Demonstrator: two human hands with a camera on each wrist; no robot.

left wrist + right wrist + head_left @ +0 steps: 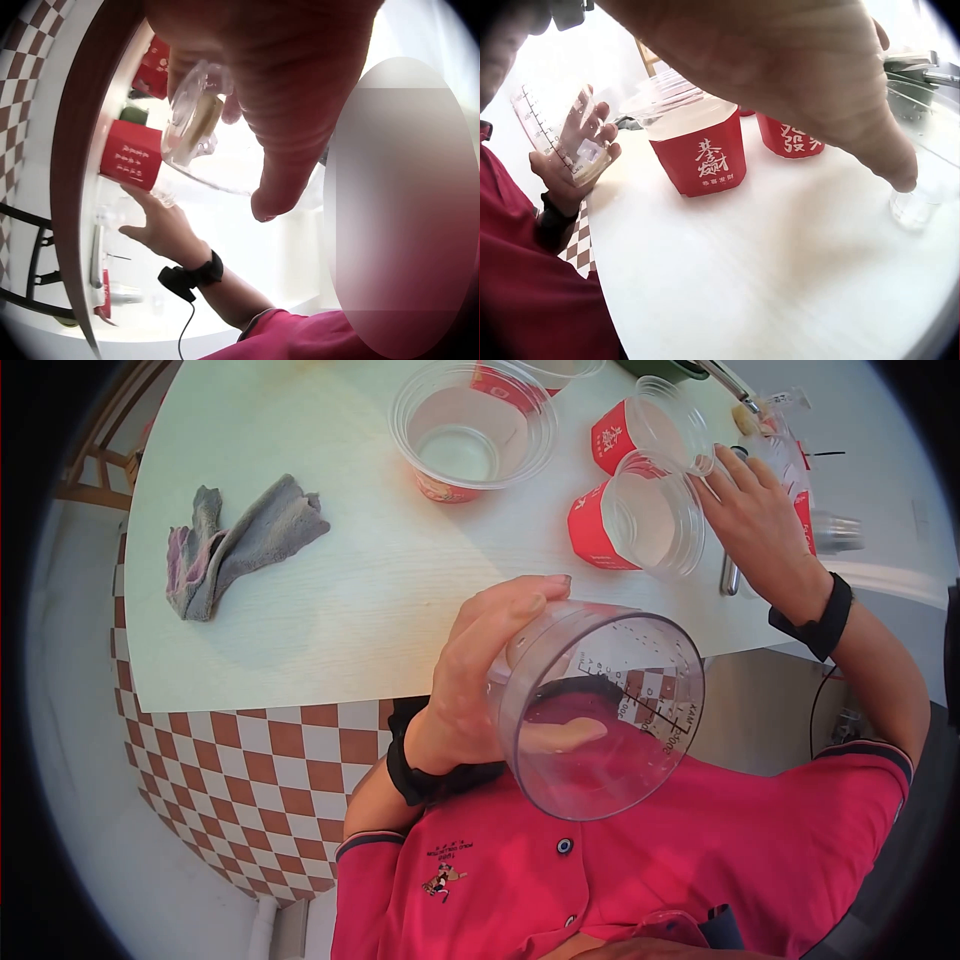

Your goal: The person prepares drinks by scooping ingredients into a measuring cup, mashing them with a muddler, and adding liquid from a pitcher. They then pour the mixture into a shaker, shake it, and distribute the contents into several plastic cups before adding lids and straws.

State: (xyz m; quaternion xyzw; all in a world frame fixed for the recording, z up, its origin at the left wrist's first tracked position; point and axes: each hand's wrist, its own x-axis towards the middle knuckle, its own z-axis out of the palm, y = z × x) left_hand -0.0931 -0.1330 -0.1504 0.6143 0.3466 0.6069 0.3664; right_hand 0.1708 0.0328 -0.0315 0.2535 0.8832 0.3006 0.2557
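My left hand (pixel 470 670) grips a clear plastic measuring cup (pixel 650 760) with printed scale marks, tilted so its wide mouth faces the head camera. The fingers wrap its base end and the thumb lies along its far side, seen through the wall. Over the table, my right hand (pixel 760 525) reaches out with fingers fairly straight, fingertips right at the rims of two clear tubs in red paper sleeves, the nearer tub (pixel 650 520) and the farther tub (pixel 665 430). In the right wrist view its thumb points down beside a small clear object (pixel 911 210).
A larger stack of clear bowls (pixel 460 450) stands at the table's middle back. A crumpled grey cloth (pixel 245 545) lies on the left of the white table (pixel 330 630). Clear plastic cups (pixel 838 532) and a dark green container (pixel 665 368) are at the far right.
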